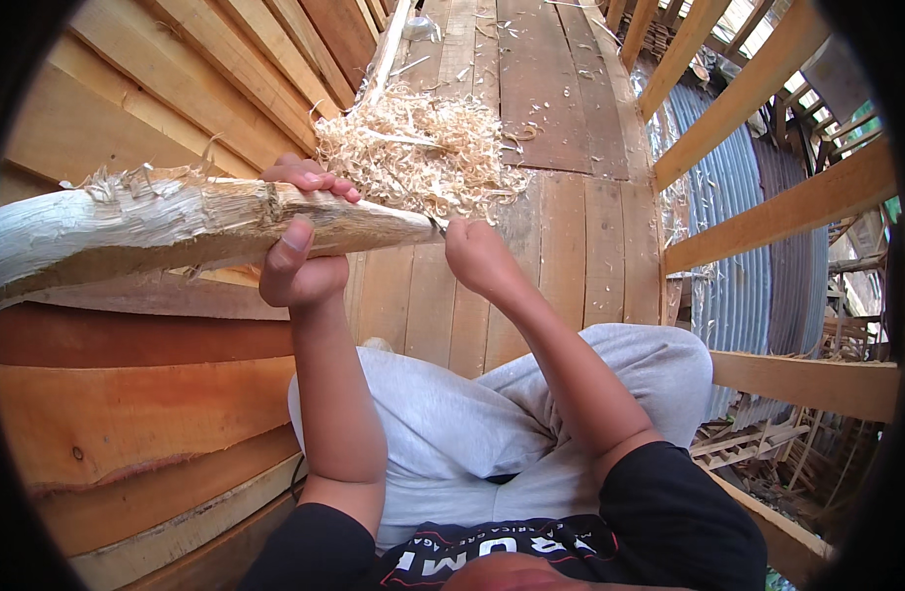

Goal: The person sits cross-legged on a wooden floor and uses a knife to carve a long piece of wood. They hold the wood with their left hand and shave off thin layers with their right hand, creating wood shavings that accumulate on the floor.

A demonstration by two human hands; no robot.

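Over the plank floor point(559, 266), a hand could pass between the right hand point(475, 254) and the railing point(782, 215) along the floor's right edge, while the long timber point(177, 222) and the left hand point(303, 279) gripping it bar the left edge, and a shavings heap point(413, 148) crowds that edge beyond.

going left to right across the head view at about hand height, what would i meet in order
thick part of the pale wooden piece → left hand → its tapered tip → right hand → blue corrugated sheet → darker corrugated sheet
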